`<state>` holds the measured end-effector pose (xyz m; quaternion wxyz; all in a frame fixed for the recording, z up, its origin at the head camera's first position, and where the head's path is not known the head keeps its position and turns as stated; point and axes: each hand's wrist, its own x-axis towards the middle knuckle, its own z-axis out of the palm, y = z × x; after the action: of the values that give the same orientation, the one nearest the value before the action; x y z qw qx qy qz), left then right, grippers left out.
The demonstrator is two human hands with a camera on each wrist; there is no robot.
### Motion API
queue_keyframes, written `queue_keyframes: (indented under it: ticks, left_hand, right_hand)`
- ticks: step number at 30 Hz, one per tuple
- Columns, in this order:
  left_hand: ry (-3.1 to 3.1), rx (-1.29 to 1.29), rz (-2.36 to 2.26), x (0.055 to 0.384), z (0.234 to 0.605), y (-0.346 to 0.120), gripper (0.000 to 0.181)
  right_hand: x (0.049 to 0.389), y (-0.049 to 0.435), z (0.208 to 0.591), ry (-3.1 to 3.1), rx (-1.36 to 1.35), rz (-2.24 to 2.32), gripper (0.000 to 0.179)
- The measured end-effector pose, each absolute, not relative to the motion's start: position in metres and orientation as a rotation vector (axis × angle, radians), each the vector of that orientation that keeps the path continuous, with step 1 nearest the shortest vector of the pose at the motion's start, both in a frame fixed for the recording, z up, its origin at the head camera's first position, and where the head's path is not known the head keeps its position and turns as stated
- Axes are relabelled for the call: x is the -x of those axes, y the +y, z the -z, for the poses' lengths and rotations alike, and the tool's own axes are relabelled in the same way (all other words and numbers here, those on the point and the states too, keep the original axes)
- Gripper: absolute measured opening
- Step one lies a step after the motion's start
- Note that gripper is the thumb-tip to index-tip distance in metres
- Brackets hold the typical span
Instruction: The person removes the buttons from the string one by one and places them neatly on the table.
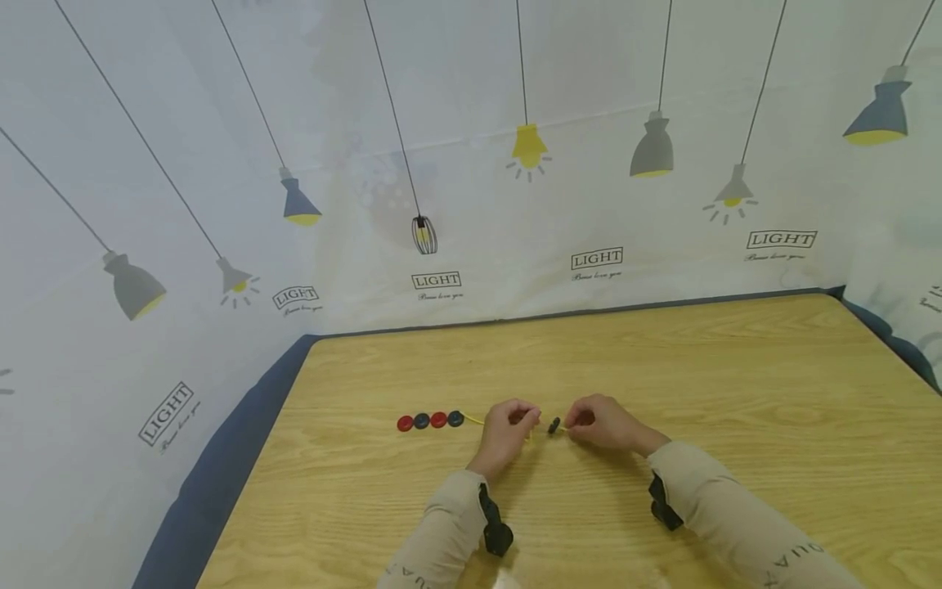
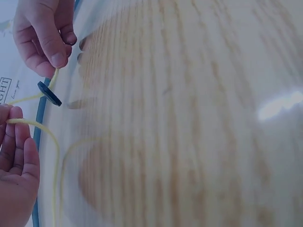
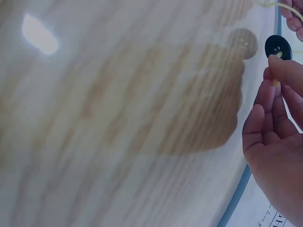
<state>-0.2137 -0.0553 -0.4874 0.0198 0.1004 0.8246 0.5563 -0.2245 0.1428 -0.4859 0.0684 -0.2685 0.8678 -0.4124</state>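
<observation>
A dark round button [image 3: 278,46] with small holes hangs on a yellow string [image 2: 56,151] between my two hands, above the table. My left hand [image 1: 508,433] pinches the string to the left of the button, and a length of it trails down from the fingers. On the button's other side, my right hand [image 1: 607,421] pinches a short piece of string between thumb and fingertips, close to the button. Left of my left hand, red and dark buttons lie in a row, with a red button [image 1: 405,423] outermost. The string leads from the nearest dark button [image 1: 456,418] toward my left hand.
The wood-grain table [image 1: 699,368] has a glossy top that reflects the hands. Behind it hangs a pale curtain [image 1: 471,188] printed with lamps and lettering. Dark blue cloth [image 1: 213,458] shows past the table's left edge. A black strap mount [image 1: 496,536] sits on each wrist.
</observation>
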Motion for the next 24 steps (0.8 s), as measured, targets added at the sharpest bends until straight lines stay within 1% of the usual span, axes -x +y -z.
queue_keyframes:
  ticks: [10, 16, 24]
  left_hand:
    - [2.556, -0.323, -1.743, 0.216, 0.486, -0.059, 0.019]
    - [2.565, -0.327, -1.747, 0.214, 0.494, -0.065, 0.017]
    - [2.573, -0.371, -1.705, 0.212, 0.502, -0.066, 0.018]
  right_hand:
    - [0.225, 0.145, 0.484, 2.667, 0.774, 1.284, 0.009]
    - [0.226, 0.148, 0.481, 2.723, 0.697, 1.343, 0.011]
    - [0.225, 0.145, 0.474, 2.743, 0.712, 1.389, 0.012]
